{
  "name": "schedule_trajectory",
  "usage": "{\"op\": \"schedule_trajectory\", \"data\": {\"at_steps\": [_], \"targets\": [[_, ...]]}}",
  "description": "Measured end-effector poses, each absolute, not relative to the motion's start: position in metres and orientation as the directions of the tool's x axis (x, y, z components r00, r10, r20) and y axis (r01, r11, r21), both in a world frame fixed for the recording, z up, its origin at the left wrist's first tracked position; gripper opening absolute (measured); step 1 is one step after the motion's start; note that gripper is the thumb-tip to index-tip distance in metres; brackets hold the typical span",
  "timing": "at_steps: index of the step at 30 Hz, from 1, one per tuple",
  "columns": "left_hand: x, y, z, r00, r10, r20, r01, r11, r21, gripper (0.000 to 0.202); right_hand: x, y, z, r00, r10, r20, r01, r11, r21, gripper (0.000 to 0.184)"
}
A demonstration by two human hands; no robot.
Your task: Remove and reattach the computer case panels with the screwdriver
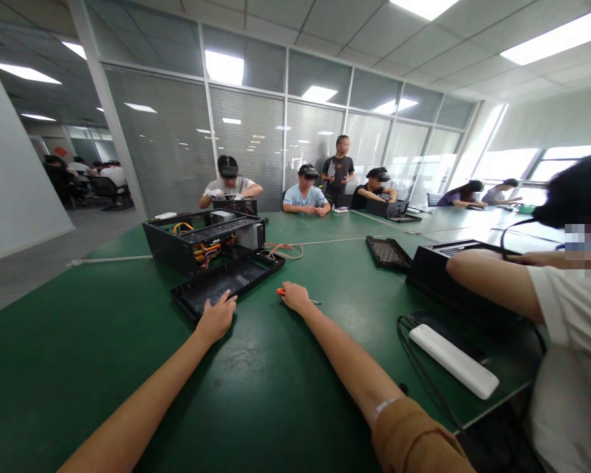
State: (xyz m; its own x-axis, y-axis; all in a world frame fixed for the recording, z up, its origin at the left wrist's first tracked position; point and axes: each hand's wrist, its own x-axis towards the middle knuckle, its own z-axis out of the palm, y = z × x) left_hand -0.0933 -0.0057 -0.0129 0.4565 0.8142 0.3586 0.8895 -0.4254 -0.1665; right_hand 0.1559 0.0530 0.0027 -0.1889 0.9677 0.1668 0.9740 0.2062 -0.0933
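Note:
My left hand [217,318], fingers spread, touches the near edge of a black plastic front panel [226,284] lying flat on the green table. Closed around the orange handle of a screwdriver [280,292] is my right hand [295,295]; the metal shaft shows behind the wrist, close to the tabletop. Just beyond the panel, a black computer case [170,248] lies on its side, its interior exposed with orange and yellow cables and a silver metal part. A thin pale cable [291,251] loops on the table to the right of the case.
At my right, a co-worker's arm [497,282] reaches over another black case [431,269]. A white power strip [453,360] with a black cord lies nearby. A black mesh panel [388,253] rests farther back. Several people sit across the green table [325,355]; one stands.

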Motion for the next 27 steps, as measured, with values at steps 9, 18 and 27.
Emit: {"op": "schedule_trajectory", "data": {"at_steps": [9, 18, 27], "targets": [[-0.161, 0.018, -0.008, 0.5, 0.836, 0.226, 0.865, -0.473, -0.167, 0.041, 0.075, 0.08, -0.005, -0.248, 0.954, 0.166, 0.945, 0.276, -0.175, 0.046], [-0.183, 0.023, -0.009, 0.547, 0.805, 0.229, 0.837, -0.517, -0.181, 0.036, 0.01, 0.107, -0.008, -0.295, 0.945, 0.144, 0.921, 0.321, -0.222, 0.063], [-0.207, 0.034, -0.011, 0.544, 0.805, 0.238, 0.838, -0.506, -0.203, 0.034, -0.017, 0.122, -0.011, -0.332, 0.934, 0.131, 0.903, 0.354, -0.242, 0.063]]}}
